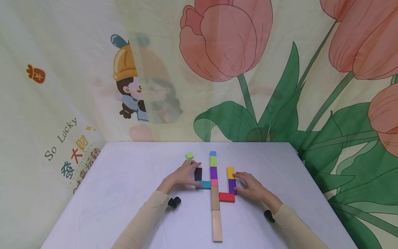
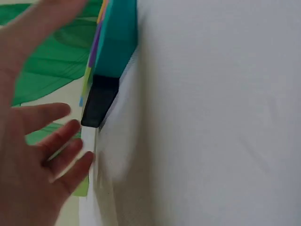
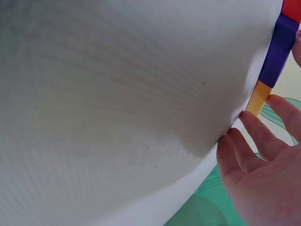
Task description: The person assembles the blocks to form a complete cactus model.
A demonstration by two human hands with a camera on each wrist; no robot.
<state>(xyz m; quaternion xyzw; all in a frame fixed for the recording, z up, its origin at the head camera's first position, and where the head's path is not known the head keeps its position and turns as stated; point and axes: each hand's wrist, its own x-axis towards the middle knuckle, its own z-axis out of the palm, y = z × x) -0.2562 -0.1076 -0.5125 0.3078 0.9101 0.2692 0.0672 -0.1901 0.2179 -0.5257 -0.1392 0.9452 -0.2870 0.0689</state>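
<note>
Wooden blocks lie in a figure on the white table. My left hand [image 1: 181, 174] is beside a black block [image 1: 198, 174] and a teal block [image 1: 204, 185], fingers spread; the thumb reaches the teal block's left end. My right hand [image 1: 253, 186] lies along the right side of a yellow block [image 1: 230, 172] and a purple block [image 1: 232, 186], its fingertips at their edges. Whether they press is hard to tell. Below the purple block sits a red block [image 1: 227, 197]. In the right wrist view the fingers [image 3: 258, 136] look fairly straight, near the yellow block [image 3: 259, 97].
A central column runs from a blue block [image 1: 212, 153] through green, purple and pink [image 1: 214, 182] blocks to two plain wood blocks [image 1: 217, 226]. A loose green block [image 1: 189, 155] lies beyond my left hand. A printed cloth [image 1: 161, 69] hangs behind the table.
</note>
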